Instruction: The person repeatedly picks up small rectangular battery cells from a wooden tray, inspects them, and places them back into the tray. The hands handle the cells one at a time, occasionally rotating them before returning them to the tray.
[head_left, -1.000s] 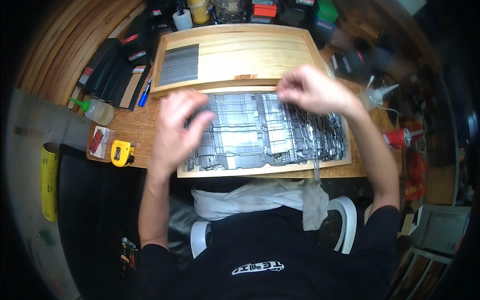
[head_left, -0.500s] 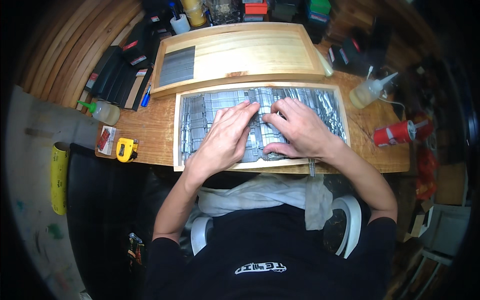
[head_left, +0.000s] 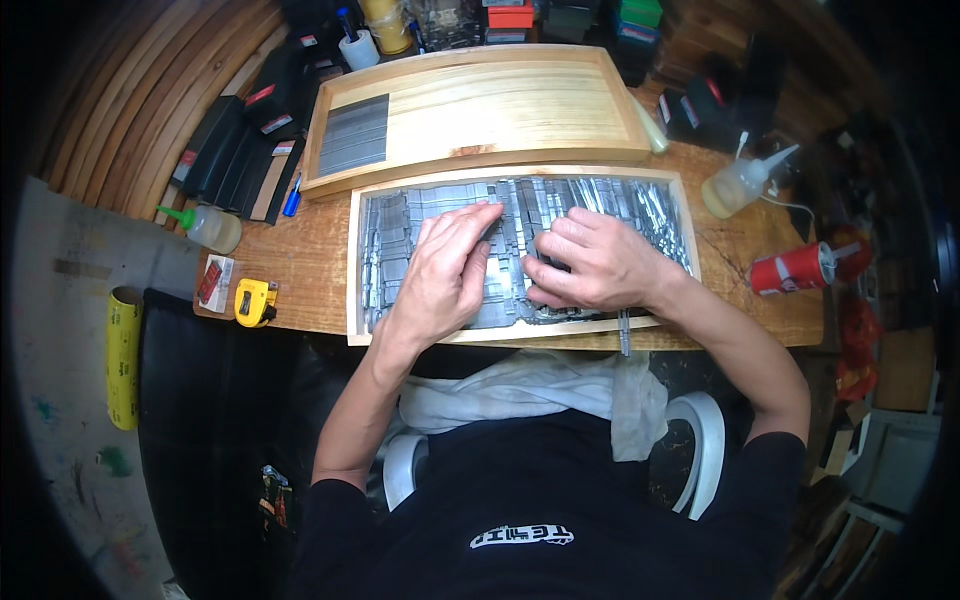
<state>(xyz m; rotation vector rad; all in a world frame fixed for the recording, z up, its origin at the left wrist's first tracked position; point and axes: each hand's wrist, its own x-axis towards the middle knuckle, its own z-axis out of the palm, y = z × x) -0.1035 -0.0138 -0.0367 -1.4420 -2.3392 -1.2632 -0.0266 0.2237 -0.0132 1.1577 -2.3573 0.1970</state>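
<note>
A shallow wooden tray [head_left: 354, 260] in front of me is packed with thin grey metal-looking strips [head_left: 447, 198]. On the left part of these strips rests my left hand [head_left: 443, 265], its fingers stretched out side by side and the thumb apart. Over the middle right of the tray my right hand [head_left: 598, 262] is curled, thumb drawn in toward the fingers. Whatever lies between those fingertips is hidden. Toward the right end the strips lie loose and slanted. A few narrow strips [head_left: 625, 333] stick out over the tray's front edge below my right wrist.
Behind stands a second wooden tray [head_left: 500, 110] with a block of dark grey strips [head_left: 353, 133] at its left. A yellow tape measure [head_left: 256, 302] and a squeeze bottle [head_left: 213, 228] sit left; another bottle [head_left: 735, 187] and a red can [head_left: 791, 270] sit right.
My right hand has curled tighter, its thumb moving in toward the fingers. My left hand has slid slightly left, away from the middle, uncovering more strips between the hands.
</note>
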